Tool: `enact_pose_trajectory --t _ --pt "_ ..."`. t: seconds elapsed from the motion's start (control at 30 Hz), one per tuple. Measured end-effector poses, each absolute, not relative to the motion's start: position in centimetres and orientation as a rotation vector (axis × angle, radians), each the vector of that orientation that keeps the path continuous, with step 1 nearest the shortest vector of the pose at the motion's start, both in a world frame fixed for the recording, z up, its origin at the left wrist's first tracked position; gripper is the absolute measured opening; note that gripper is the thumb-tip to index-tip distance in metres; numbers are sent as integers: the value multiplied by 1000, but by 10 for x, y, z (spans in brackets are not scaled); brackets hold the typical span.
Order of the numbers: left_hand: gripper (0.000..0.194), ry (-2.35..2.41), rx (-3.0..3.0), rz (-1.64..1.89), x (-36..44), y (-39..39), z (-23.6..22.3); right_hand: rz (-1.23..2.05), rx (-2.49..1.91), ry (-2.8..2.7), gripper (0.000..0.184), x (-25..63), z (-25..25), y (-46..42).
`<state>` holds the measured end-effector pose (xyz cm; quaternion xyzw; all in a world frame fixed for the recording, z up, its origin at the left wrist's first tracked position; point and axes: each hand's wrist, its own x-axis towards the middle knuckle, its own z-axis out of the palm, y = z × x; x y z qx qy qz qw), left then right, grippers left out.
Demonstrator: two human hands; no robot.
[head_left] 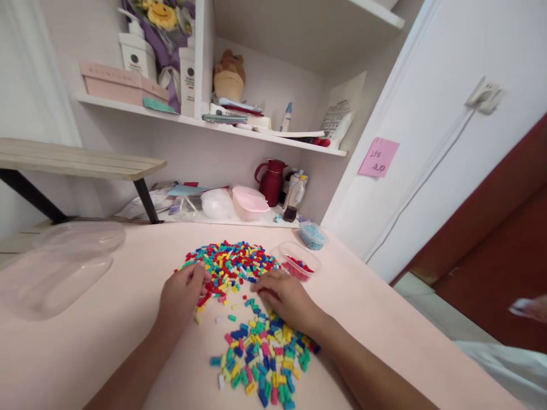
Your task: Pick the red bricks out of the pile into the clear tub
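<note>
A far pile of small coloured toy bricks (231, 259) lies on the pale pink tabletop. At its left edge is my left hand (183, 290), fingers curled in among red bricks; what they hold, if anything, is hidden. My right hand (286, 296) rests at the pile's near right side, fingers bent and pressed together, a blue brick by their tips. I cannot make out what is in them. Partly under my right wrist spreads a nearer group of mixed bricks (265, 359). Just beyond this hand stands a clear plastic box (314, 259) holding red bricks (297, 267).
A round tub of light blue pieces (313, 234) stands behind the clear box. Transparent plastic containers (64, 279) lie at the left, near a wooden stand (77, 159). A pink bowl (251, 202) and red jug (272, 182) stand at the back under shelves. Another person's hand (536, 308) shows far right.
</note>
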<state>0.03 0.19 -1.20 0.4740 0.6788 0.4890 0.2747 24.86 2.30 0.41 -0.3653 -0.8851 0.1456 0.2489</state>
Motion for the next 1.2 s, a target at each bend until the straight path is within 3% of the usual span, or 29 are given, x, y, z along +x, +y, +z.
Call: enact_pose_trajectory --t 0.23,0.57,0.83,1.03,1.2 --pt "31 1803 1239 1342 -1 4 -15 434 -1055 -2356 37 254 3 26" --pt "33 1809 1227 1330 2 2 -12 474 -1160 -2275 16 248 -5 32" --pt "38 1847 1255 1310 1 3 -10 315 -1095 -2276 20 251 9 26" --pt "39 1858 1293 1288 1 3 -8 95 -1158 -1938 12 282 32 36" --pt "36 1856 1278 1295 1 3 -9 -45 -1300 -1724 18 307 28 52"
